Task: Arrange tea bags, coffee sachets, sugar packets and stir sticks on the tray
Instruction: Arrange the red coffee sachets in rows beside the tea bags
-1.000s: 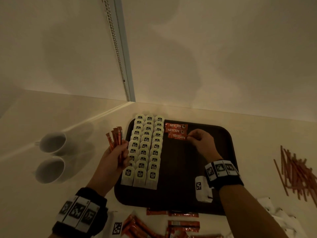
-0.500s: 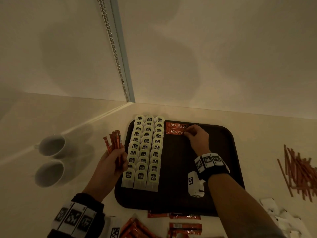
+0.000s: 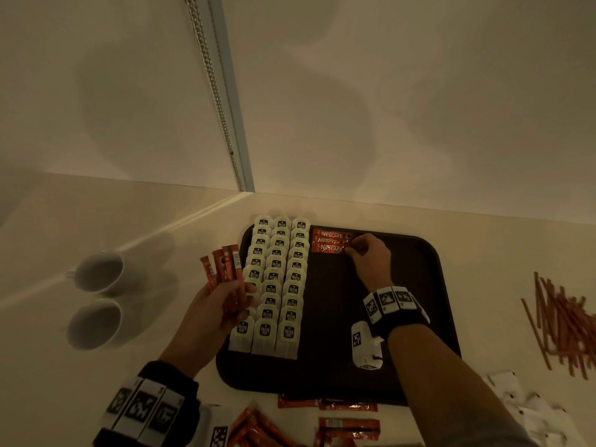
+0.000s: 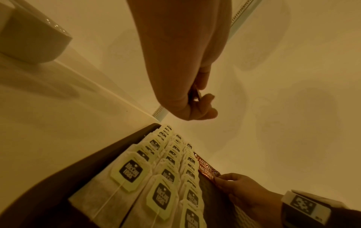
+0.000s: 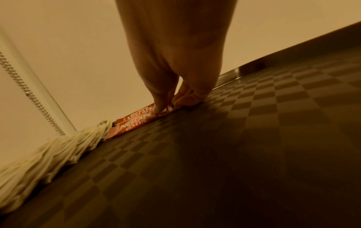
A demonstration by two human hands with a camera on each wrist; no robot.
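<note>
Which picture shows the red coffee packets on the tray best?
The head view: three coffee packets lie stacked, fully visible. The right wrist view shows them edge-on under the fingertips; the left wrist view shows them small.

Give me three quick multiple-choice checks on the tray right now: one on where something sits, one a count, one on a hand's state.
1. Where do the tea bags lie on the tray?
A. left part
B. right part
C. off the tray

2. How many white cups stand left of the tray?
A. one
B. two
C. four

3. What is the left hand doing?
A. lying flat on the table
B. pinching a tea bag
C. gripping a bunch of coffee sachets

Key:
1 A, the tea bags fill three columns on the left part of the tray.
2 B, two white cups stand one behind the other.
3 C, the left hand is curled round upright coffee sachets, while the right hand pinches a sachet laid on the tray.
</note>
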